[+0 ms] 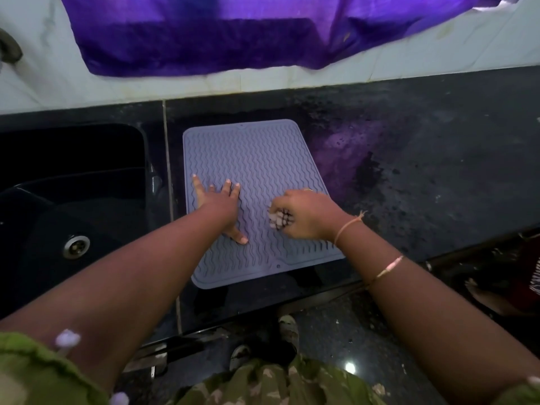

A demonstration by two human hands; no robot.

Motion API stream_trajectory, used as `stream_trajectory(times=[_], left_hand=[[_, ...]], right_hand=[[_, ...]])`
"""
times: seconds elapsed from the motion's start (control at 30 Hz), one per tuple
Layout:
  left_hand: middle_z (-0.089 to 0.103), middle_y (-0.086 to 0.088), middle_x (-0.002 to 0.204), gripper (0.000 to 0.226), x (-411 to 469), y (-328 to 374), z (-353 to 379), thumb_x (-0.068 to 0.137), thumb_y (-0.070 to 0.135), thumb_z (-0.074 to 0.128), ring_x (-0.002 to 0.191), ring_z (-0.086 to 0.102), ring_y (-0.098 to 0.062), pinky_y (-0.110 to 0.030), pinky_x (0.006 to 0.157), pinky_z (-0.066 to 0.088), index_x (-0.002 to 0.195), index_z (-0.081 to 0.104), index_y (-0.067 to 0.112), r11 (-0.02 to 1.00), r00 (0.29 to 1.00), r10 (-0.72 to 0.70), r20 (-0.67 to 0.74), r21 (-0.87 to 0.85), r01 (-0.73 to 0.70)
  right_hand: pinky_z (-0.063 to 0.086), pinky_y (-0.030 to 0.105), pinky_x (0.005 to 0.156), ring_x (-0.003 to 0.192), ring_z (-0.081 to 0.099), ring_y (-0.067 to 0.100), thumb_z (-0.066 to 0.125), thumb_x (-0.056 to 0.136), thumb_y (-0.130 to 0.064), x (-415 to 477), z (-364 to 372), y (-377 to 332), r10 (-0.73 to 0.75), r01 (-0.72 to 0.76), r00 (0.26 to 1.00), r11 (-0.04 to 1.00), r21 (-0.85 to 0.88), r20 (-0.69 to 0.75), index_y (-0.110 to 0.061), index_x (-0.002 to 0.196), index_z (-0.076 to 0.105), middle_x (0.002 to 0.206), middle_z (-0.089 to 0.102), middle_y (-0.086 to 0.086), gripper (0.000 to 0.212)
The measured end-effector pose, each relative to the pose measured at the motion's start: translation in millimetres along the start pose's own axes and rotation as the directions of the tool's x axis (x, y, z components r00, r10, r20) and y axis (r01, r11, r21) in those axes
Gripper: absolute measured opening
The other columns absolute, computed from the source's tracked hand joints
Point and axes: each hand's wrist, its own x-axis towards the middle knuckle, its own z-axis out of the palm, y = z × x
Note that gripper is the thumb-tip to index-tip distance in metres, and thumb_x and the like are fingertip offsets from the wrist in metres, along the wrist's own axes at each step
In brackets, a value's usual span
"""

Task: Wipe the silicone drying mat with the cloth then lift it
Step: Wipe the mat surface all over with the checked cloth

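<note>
A grey silicone drying mat [257, 159] with wavy ridges lies flat on the black counter, just right of the sink. My left hand [220, 204] presses flat on the mat's left part, fingers spread and straight. My right hand [306, 216] is on the mat's right part, near its front, with the fingers curled round a small bunched cloth [280, 220]. Only a pale, dark-checked bit of the cloth shows under the fingers. The mat's front edge reaches close to the counter's front edge.
A black sink [73, 182] with a metal drain [76, 246] lies to the left. The black counter [438, 171] stretches to the right. A purple sheet [204, 39] hangs on the white wall behind. Below the counter edge are the floor and my feet.
</note>
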Motion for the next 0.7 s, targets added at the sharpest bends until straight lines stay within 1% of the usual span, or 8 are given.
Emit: stream_trajectory(times=[0.13, 0.2, 0.27, 0.33, 0.43, 0.57, 0.63, 0.7], left_hand=[[-0.014, -0.005, 0.159, 0.136, 1.1, 1.2, 0.2, 0.059, 0.084, 0.054, 0.147, 0.002, -0.034, -0.069, 0.107, -0.008, 0.149, -0.021, 0.016, 1.000, 1.000, -0.007, 0.005, 0.012, 0.007], [-0.014, -0.005, 0.159, 0.135, 1.4, 0.7, 0.3, 0.059, 0.085, 0.054, 0.147, 0.002, -0.034, -0.069, 0.107, -0.008, 0.149, -0.021, 0.016, 1.000, 1.000, -0.008, 0.003, 0.013, 0.008], [-0.014, -0.005, 0.159, 0.135, -0.1, 0.2, -0.3, 0.060, 0.084, 0.053, 0.147, 0.002, -0.033, -0.069, 0.107, -0.009, 0.149, -0.021, 0.016, 1.000, 1.000, -0.004, 0.002, 0.011, 0.004], [-0.014, -0.005, 0.159, 0.134, -1.1, 0.0, -0.3, 0.061, 0.084, 0.054, 0.147, 0.002, -0.033, -0.069, 0.107, -0.009, 0.149, -0.021, 0.016, 1.000, 1.000, -0.001, 0.001, 0.004, 0.001], [-0.014, -0.005, 0.159, 0.134, -1.4, -1.5, 1.2, 0.061, 0.083, 0.055, 0.147, 0.001, -0.034, -0.069, 0.107, -0.009, 0.149, -0.021, 0.017, 1.000, 1.000, 0.010, -0.011, -0.017, -0.011], [-0.013, -0.006, 0.159, 0.134, -1.9, -3.1, 2.9, 0.061, 0.083, 0.055, 0.147, 0.001, -0.033, -0.069, 0.107, -0.008, 0.149, -0.020, 0.017, 0.999, 1.000, 0.022, -0.022, -0.031, -0.022], [-0.013, -0.006, 0.159, 0.134, -1.5, -2.6, 2.5, 0.061, 0.084, 0.054, 0.147, 0.001, -0.034, -0.069, 0.107, -0.008, 0.149, -0.020, 0.017, 1.000, 1.000, 0.020, -0.022, -0.021, -0.021], [-0.013, -0.006, 0.159, 0.134, -1.3, -1.5, 1.8, 0.060, 0.084, 0.054, 0.147, 0.001, -0.034, -0.069, 0.108, -0.008, 0.149, -0.020, 0.016, 1.000, 1.000, 0.013, -0.021, -0.012, -0.014]], right_hand=[[0.033, 0.058, 0.099, 0.119, 0.043, 0.037, 0.058, 0.083, -0.028, 3.0, 32.1, -33.7, 0.062, -0.050, 0.997, 0.972, -0.229, 0.045, -0.025, 0.125, 0.042, 0.126, 0.044, 0.011, 0.045], [0.029, 0.060, 0.101, 0.120, 0.041, 0.038, 0.057, 0.084, -0.025, -7.4, 40.9, -38.4, 0.040, -0.026, 0.998, 0.951, -0.307, 0.039, -0.024, 0.129, 0.037, 0.129, 0.040, 0.013, 0.049], [0.029, 0.058, 0.099, 0.118, 0.041, 0.037, 0.054, 0.085, -0.027, -20.9, 39.5, -35.5, -0.029, 0.053, 0.997, 0.941, -0.333, 0.078, -0.025, 0.131, 0.037, 0.129, 0.039, 0.012, 0.049], [0.030, 0.058, 0.099, 0.118, 0.041, 0.037, 0.051, 0.087, -0.029, -32.1, 34.6, -30.4, -0.082, 0.132, 0.983, 0.934, -0.332, 0.163, -0.026, 0.131, 0.037, 0.129, 0.038, 0.012, 0.046], [0.030, 0.057, 0.100, 0.119, 0.042, 0.033, 0.052, 0.087, -0.031, -38.7, 25.4, -21.6, -0.085, 0.178, 0.958, 0.925, -0.337, 0.273, -0.029, 0.128, 0.043, 0.129, 0.041, 0.010, 0.041], [0.029, 0.059, 0.101, 0.115, 0.047, 0.029, 0.055, 0.087, -0.027, -27.8, 3.1, -7.8, 0.087, 0.016, 0.943, 0.952, -0.307, 0.320, -0.030, 0.108, 0.056, 0.116, 0.049, 0.003, 0.021], [0.033, 0.059, 0.099, 0.111, 0.049, 0.029, 0.053, 0.088, -0.027, -19.3, -7.1, -3.5, 0.137, -0.055, 0.960, 0.947, -0.316, 0.243, -0.030, 0.101, 0.056, 0.106, 0.048, 0.002, 0.014], [0.034, 0.060, 0.099, 0.112, 0.049, 0.030, 0.054, 0.087, -0.030, -10.7, -12.1, -6.1, 0.139, -0.088, 0.979, 0.948, -0.305, 0.152, -0.030, 0.104, 0.055, 0.107, 0.048, 0.003, 0.017]])
